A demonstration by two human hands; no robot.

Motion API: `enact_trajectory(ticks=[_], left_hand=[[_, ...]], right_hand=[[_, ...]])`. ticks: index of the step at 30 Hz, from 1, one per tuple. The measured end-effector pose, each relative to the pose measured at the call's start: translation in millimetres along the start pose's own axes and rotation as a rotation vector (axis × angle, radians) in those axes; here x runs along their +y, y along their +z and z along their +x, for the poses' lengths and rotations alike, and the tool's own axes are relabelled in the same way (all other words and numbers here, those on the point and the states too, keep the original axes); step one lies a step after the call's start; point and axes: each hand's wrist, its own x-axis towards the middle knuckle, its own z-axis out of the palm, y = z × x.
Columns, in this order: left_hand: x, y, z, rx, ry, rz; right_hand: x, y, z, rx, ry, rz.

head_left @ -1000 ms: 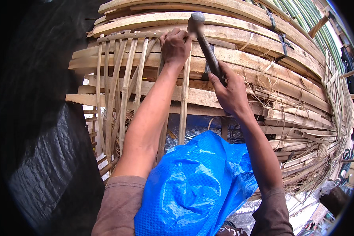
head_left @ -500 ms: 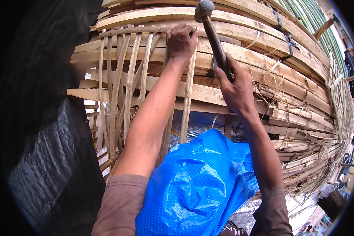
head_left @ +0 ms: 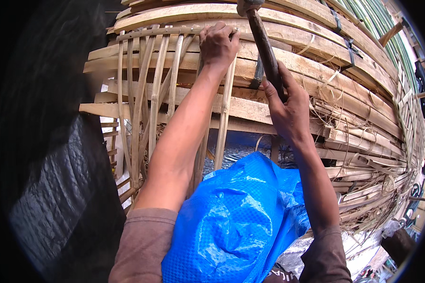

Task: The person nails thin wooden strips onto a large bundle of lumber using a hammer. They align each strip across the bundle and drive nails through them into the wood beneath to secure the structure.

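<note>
At the top of a frame of thin bamboo or wooden slats (head_left: 158, 75), my left hand (head_left: 217, 45) is closed around the right end of the curved crosspiece (head_left: 151, 33). Its fingers hide the joint there, and whether it also pinches a nail I cannot see. The upright slats hang down from this crosspiece, some of them slanting across others. To the right, my right hand (head_left: 292, 108) grips the lower handle of a hammer (head_left: 264, 47). The metal head points upward, cut off partly by the top edge, above and right of my left hand.
Long stacked planks (head_left: 316, 61) lie behind the frame, bound in places with dark straps (head_left: 349, 52). Thin loose strips (head_left: 363, 198) tangle at the right. A blue woven plastic sheet (head_left: 231, 212) bulges close below my arms. Black sheeting (head_left: 56, 179) hangs at the left.
My right hand and the hammer have shifted a little to the right, and the hammer head is now higher, at the top edge. My left hand keeps its hold on the crosspiece.
</note>
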Motion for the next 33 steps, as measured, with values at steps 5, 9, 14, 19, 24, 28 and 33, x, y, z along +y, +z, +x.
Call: enact_trajectory(ticks=[5,9,14,19,24,28,33], left_hand=[[-0.4,0.2,1.0,-0.016,0.001,0.017],[-2.1,-0.1,-0.6,-0.026,0.0,-0.012],[-0.2,1.6,1.1,-0.005,-0.014,0.041],[-2.5,1.2,3.8,0.007,0.008,0.001],[-4.5,1.7,0.9,0.013,0.018,0.022],[-1.7,2.1,0.8,0.031,0.03,0.044],[-2.7,1.6,0.2,0.009,0.022,0.024]], right_hand=[[14.0,7.4,0.6,-0.007,-0.031,-0.043],[18.1,10.6,2.5,-0.019,0.035,-0.032],[11.0,5.8,2.3,0.002,-0.031,-0.034],[15.9,10.5,1.2,-0.051,0.057,-0.06],[16.1,-4.6,8.4,0.035,0.068,-0.034],[55.3,-22.0,6.6,0.083,0.228,0.011],[89.0,-33.3,-14.1,0.195,0.181,-0.019]])
